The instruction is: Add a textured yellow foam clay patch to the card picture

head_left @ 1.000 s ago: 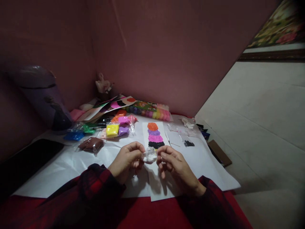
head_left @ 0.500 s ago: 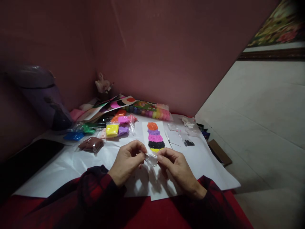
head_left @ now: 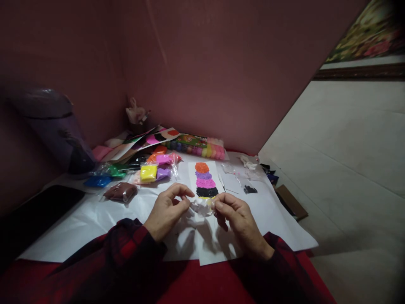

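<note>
Between my two hands is a small clear plastic bag (head_left: 203, 207) with something white in it. My left hand (head_left: 169, 211) pinches its left edge, and my right hand (head_left: 236, 219) pinches the right edge. The bag hangs over the lower part of a white paper strip (head_left: 193, 173) that bears orange, purple, pink, black and yellow bands of clay (head_left: 206, 183). The bag hides most of the yellow band. Just right of the strip lies a thin metal tool (head_left: 224, 185).
Bags of coloured clay, such as a brown one (head_left: 120, 192) and a yellow one (head_left: 148, 173), lie to the left. A phone-like black slab (head_left: 41, 219) and a purple container (head_left: 60, 131) stand further left. Behind is a pack of clay (head_left: 196, 145); a bag with black clay (head_left: 249, 189) lies right.
My hands have moved slightly apart, and the plastic bag between them is stretched wider and sits a little higher. The things on the table have stayed in place.
</note>
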Action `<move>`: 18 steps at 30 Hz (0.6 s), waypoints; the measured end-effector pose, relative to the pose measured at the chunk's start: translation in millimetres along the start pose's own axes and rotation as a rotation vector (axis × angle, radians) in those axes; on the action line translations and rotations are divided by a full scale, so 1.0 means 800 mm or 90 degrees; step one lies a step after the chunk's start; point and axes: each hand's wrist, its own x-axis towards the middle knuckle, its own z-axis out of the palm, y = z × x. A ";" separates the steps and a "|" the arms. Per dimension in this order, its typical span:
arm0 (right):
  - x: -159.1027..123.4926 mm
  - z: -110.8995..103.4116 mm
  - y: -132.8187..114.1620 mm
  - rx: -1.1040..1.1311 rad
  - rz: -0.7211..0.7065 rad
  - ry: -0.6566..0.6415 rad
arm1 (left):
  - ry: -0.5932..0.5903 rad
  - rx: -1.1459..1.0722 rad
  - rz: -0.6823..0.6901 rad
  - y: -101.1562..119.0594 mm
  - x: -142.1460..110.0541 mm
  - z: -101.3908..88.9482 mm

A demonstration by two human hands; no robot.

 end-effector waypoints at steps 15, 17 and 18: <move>-0.006 0.008 0.005 -0.335 -0.174 -0.035 | -0.126 0.186 0.131 0.003 -0.013 0.006; -0.006 0.007 0.006 -0.346 -0.183 -0.043 | -0.139 0.218 0.151 0.001 -0.015 0.007; -0.006 0.007 0.007 -0.353 -0.188 -0.048 | -0.144 0.235 0.160 0.001 -0.016 0.007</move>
